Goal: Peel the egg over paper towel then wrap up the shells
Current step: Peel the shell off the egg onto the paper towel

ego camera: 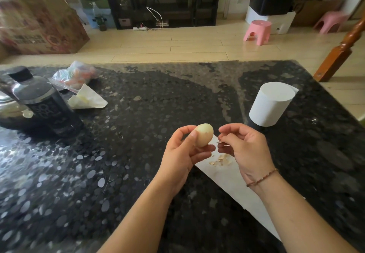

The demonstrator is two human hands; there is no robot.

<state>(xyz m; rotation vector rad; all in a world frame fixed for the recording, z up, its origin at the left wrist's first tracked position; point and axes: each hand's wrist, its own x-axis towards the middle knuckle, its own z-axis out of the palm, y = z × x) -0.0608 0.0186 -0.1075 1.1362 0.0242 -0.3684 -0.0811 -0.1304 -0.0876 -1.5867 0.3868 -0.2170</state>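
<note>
My left hand (182, 150) holds a pale egg (204, 135) upright above the table, its top end bare and the lower part still in shell. Just to its right, my right hand (245, 148) pinches a small piece of shell (220, 141) between thumb and fingertips. Under both hands lies a white paper towel (235, 185) spread flat on the dark speckled table (138, 154). A small heap of shell bits (220, 160) rests on the towel's far end, partly hidden by my right hand.
A white paper roll (271, 106) stands upright at the right. On the left are a dark bottle (45, 102), a metal pot (9, 110), a crumpled tissue (87, 98) and a plastic bag (75, 74). The table's far edge runs across the middle.
</note>
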